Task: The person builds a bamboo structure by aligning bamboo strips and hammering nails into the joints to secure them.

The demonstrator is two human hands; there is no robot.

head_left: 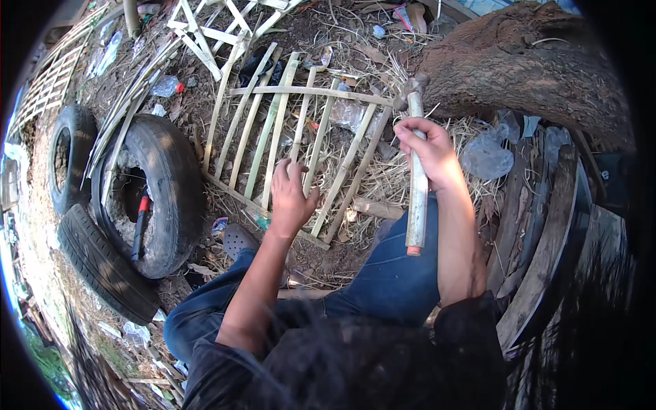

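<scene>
A hammer (416,219) with a pale handle is gripped in my right hand (430,152), close below its metal head. The head is up by the tree trunk, and the handle's end reaches down over my thigh. In front of me lies a frame of bamboo slats (256,140), several uprights joined by a cross strip along the top and another along the bottom. Over its lower middle hovers or rests my left hand (292,195), fingers bent and apart, with nothing visible in it. Whether its fingertips touch a slat is hard to tell.
Old tyres (174,191) stand at the left, one holding a red-and-black handled tool (141,225). Loose bamboo strips (130,102) lean on them. A thick tree trunk (519,61) crosses the upper right. Wooden planks (540,253) lie at the right. Lattice pieces (208,34) lie beyond the frame.
</scene>
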